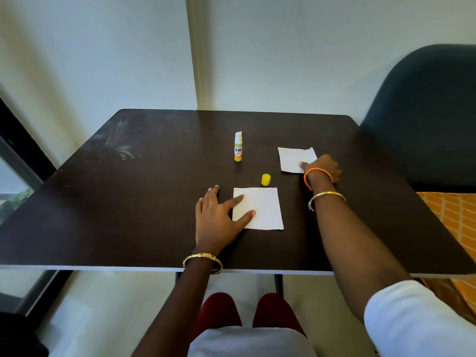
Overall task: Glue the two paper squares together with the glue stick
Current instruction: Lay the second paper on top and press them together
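Soft, even daylight, faint sheen on the dark table [128, 176], wide-angle bending at the edges.

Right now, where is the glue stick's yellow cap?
In the head view, the yellow cap lies on the table, just beyond the nearer paper square, right of and nearer than the upright glue stick.

Near white paper square [262, 208] flat, far square [293, 158] with lifted corner, uncapped glue stick [238, 146] upright, yellow cap [265, 179] between

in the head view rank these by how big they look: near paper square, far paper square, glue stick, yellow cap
1. Near paper square, largest, though it is closer to the camera.
2. Far paper square, partly under the right hand, so its true size against the first is unsure.
3. Glue stick.
4. Yellow cap, smallest.
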